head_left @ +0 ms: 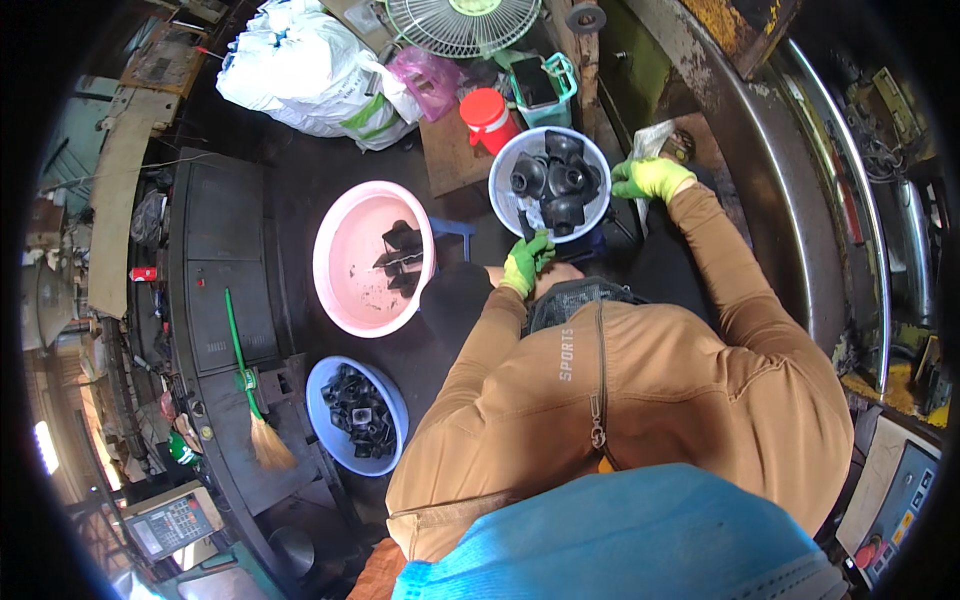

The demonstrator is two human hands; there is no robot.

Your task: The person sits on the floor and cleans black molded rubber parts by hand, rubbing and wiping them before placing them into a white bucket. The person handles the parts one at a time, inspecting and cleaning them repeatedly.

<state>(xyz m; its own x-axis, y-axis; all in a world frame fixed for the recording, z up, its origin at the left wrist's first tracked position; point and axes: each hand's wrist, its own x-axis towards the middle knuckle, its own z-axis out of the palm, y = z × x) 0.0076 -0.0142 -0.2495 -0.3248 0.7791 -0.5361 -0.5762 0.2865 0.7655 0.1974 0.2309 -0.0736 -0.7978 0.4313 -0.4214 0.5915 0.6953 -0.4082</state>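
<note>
My left hand (527,263), in a yellow-green glove, is closed around a thin dark piece (525,224) at the near rim of a pale blue-white basin (499,208). Black moulded parts (565,178) with flared, cup-like ends lie heaped in that basin. To the right of its rim is my gloved right hand (652,179), fingers drawn together. A pale, crumpled plastic-like sheet (652,140) shows above and below this hand; what the fingers hold, if anything, is hidden.
A pink basin (345,285) with some black parts stands to the left, and a blue basin (318,405) full of black pieces is nearer. Behind are a red jug (484,112), a teal basket (562,82), a fan (462,25) and white sacks (300,75). Metal machinery flanks the right.
</note>
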